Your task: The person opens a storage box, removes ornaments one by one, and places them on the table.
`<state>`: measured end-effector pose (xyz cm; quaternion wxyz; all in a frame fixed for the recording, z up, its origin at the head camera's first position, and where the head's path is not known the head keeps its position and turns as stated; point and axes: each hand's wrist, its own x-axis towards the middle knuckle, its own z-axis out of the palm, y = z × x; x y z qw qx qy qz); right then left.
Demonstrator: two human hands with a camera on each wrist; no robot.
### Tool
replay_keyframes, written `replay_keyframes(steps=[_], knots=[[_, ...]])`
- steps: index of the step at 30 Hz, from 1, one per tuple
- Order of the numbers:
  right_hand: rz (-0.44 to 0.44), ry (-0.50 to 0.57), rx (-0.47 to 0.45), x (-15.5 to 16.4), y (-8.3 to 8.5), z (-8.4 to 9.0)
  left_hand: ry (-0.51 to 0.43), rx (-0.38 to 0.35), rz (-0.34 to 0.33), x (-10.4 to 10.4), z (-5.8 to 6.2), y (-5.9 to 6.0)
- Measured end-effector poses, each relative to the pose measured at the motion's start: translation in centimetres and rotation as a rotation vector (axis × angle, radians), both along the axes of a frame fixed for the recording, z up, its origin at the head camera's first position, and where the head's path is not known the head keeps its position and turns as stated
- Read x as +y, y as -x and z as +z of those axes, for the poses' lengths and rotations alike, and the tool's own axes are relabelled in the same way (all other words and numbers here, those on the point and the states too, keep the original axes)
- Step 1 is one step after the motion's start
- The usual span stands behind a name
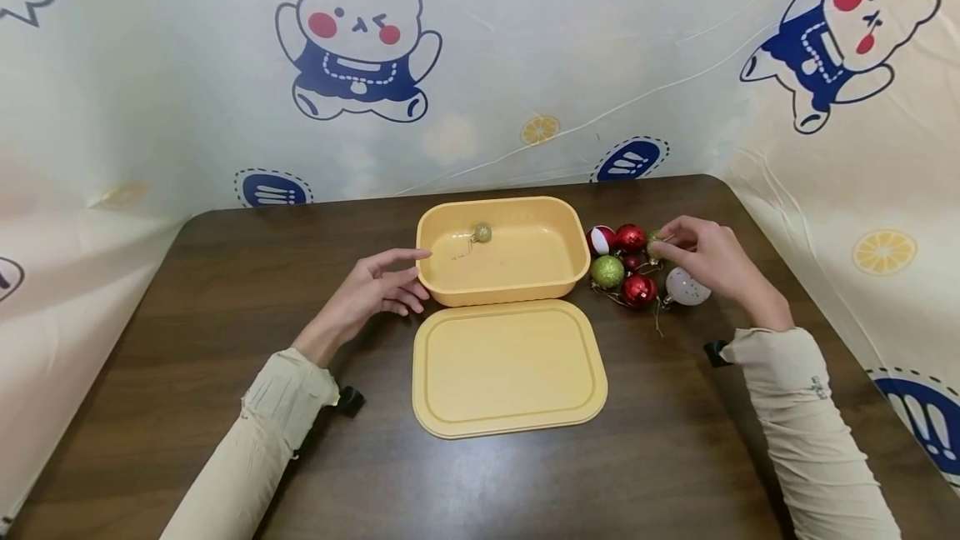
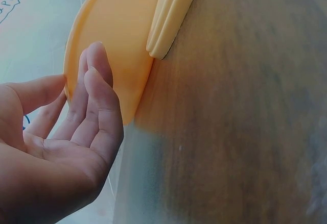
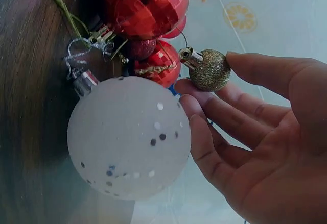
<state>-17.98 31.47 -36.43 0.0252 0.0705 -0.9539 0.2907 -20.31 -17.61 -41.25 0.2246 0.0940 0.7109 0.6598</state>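
Note:
My right hand (image 1: 711,259) pinches a small gold glitter Christmas bauble (image 3: 210,72) between thumb and fingers; its silver cap faces the pile. Just below that hand lies a white bauble (image 3: 130,140) with shiny dots. Beside it are red faceted baubles (image 1: 639,291), a green glitter bauble (image 1: 607,272) and a red-and-white bauble (image 1: 601,240). My left hand (image 1: 375,288) is at the left end of a yellow plastic box (image 1: 504,297), one fingertip touching the rim and the other fingers loosely bent. Inside the box lies another small gold bauble (image 1: 482,232) with a string.
The box's yellow lid (image 1: 510,369) lies flat on the brown wooden table (image 1: 360,473), right in front of the box. Behind the table hangs a printed cloth (image 1: 487,48) with bears. Hanging strings (image 1: 659,319) trail from the bauble pile.

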Motion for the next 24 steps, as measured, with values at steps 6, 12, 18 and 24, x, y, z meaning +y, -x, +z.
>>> replay_keyframes(steps=[6,12,18,24], knots=[[0.015,-0.021,-0.034,0.38,0.05,-0.06,0.002,-0.003,0.007,-0.01,0.08,-0.03],[0.034,-0.033,-0.053,0.65,0.15,-0.39,0.003,-0.006,0.014,0.0,0.17,-0.07],[0.033,-0.031,-0.076,0.64,0.25,-0.68,0.001,-0.01,0.013,-0.01,0.19,-0.09],[0.035,-0.048,-0.093,0.53,0.32,-0.64,-0.002,-0.005,0.012,0.05,0.29,-0.12]])
